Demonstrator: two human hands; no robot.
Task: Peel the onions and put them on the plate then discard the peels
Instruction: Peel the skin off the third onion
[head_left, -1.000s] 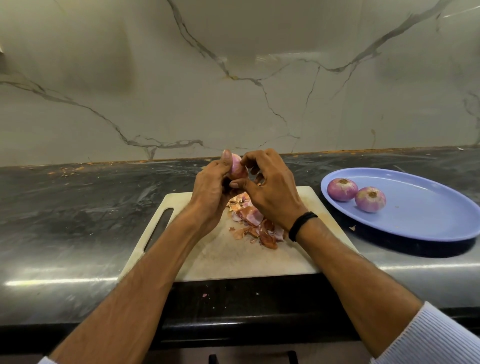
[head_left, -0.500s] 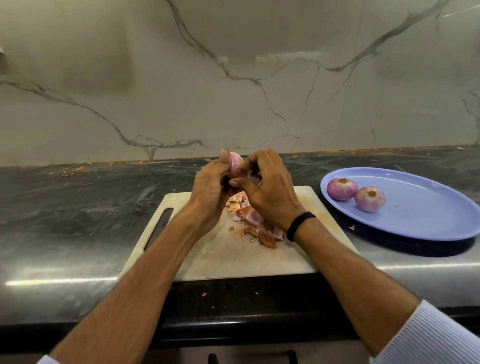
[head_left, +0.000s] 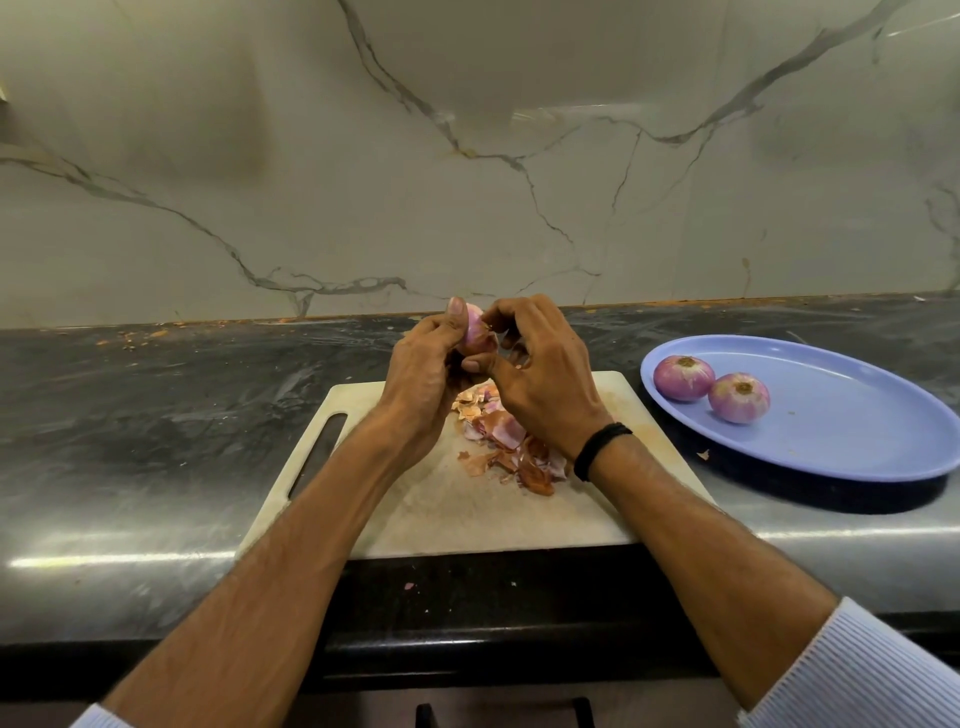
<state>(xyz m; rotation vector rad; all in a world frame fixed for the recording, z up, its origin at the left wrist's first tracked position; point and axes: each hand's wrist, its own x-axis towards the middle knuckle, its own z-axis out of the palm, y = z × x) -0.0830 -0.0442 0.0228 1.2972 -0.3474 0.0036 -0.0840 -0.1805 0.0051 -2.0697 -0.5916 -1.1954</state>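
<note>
Sitting on the plate (head_left: 852, 441), two peeled onions (head_left: 683, 378); left hand (head_left: 421, 384), right hand (head_left: 543, 382) fingers (head_left: 519, 312) pinch third onion (head_left: 474, 323)

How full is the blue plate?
Mostly empty. The blue plate holds only two peeled onions, side by side near its left end. The rest is bare.

A glossy dark stone countertop (head_left: 156, 426) is seen under a matt, stained plastic cutting board (head_left: 467, 514). Papery onion peels (head_left: 506, 441) are heaped centrally; a smooth blue plastic plate (head_left: 857, 431) is set at right.
</note>
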